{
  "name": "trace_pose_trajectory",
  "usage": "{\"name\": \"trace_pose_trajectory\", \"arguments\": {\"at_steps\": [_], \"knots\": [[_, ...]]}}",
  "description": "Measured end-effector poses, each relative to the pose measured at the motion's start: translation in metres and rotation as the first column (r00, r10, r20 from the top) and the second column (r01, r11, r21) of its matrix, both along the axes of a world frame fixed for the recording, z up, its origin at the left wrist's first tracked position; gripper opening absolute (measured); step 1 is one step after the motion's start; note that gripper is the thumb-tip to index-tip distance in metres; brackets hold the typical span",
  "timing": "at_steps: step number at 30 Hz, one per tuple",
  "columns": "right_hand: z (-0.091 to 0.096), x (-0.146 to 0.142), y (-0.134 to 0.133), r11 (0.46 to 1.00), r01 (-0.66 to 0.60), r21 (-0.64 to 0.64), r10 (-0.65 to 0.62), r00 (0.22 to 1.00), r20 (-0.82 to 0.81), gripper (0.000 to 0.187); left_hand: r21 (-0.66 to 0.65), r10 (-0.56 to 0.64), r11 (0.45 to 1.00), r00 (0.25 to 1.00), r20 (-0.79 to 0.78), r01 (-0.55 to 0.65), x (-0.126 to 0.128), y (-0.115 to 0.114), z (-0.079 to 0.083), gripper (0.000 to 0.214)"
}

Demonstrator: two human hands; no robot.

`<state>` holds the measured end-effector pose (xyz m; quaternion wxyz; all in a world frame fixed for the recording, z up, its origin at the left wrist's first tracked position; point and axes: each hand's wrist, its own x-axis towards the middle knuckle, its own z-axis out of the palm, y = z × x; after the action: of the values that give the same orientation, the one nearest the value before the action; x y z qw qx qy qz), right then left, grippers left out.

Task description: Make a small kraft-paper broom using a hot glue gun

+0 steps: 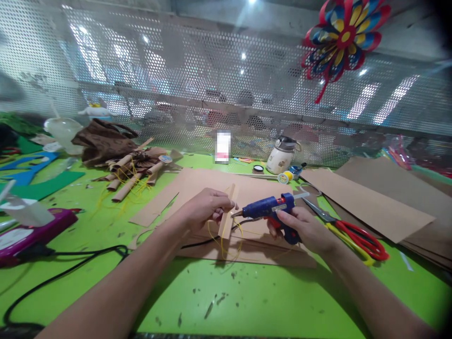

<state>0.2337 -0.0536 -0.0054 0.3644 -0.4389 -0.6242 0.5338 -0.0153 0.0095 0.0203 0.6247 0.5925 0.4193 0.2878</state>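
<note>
My right hand (298,226) is wrapped round the handle of a blue hot glue gun (270,207), a clear glue stick poking from its back. The gun's nozzle points left and meets, or nearly meets, a narrow folded strip of brown paper (226,225). That strip is pinched in the fingers of my left hand (208,209). Loops of yellow thread (223,249) hang around the strip's lower end. Beneath both hands lie brown paper sheets (197,181) on the green table (190,292). Some left fingertips are hidden behind the strip.
Rolled paper tubes (127,188) with yellow thread lie at left, beside a brown cloth bag (100,141). Red-handled scissors (363,240) and brown sheets (370,197) lie at right. A thread spool (285,177) and a white jug (280,155) stand behind. A black cord (81,254) crosses the left.
</note>
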Motion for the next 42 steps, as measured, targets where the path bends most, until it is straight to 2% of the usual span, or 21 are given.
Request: {"name": "trace_pose_trajectory", "arguments": {"at_steps": [4, 14, 22, 30, 36, 42], "knots": [[0.001, 0.002, -0.001, 1.000, -0.015, -0.017, 0.015, 1.000, 0.002, 0.038, -0.014, 0.016, 1.000, 1.000, 0.007, -0.016, 0.000, 0.001, 0.000, 0.019], [0.004, -0.005, 0.000, 0.999, 0.021, 0.040, -0.021, 1.000, 0.008, 0.041, -0.012, 0.025, 1.000, 1.000, 0.008, -0.025, 0.003, -0.002, 0.001, 0.018], [0.009, -0.007, -0.006, 0.996, 0.019, -0.085, -0.021, 0.999, -0.024, 0.043, -0.029, 0.063, 0.998, 0.998, -0.011, -0.063, 0.000, 0.000, 0.002, 0.014], [0.005, -0.002, -0.003, 0.999, 0.026, 0.026, -0.027, 0.999, 0.021, 0.041, -0.012, 0.062, 0.998, 0.998, 0.012, -0.062, 0.002, 0.001, -0.001, 0.016], [0.005, -0.001, -0.002, 0.998, 0.052, 0.034, -0.053, 0.998, 0.031, 0.041, -0.001, 0.053, 0.999, 0.999, 0.014, -0.053, 0.002, 0.000, -0.001, 0.018], [0.009, -0.003, -0.006, 0.999, -0.033, -0.039, 0.034, 0.999, 0.035, 0.042, -0.021, 0.050, 0.999, 0.999, 0.000, -0.050, 0.001, 0.000, -0.001, 0.015]]}}
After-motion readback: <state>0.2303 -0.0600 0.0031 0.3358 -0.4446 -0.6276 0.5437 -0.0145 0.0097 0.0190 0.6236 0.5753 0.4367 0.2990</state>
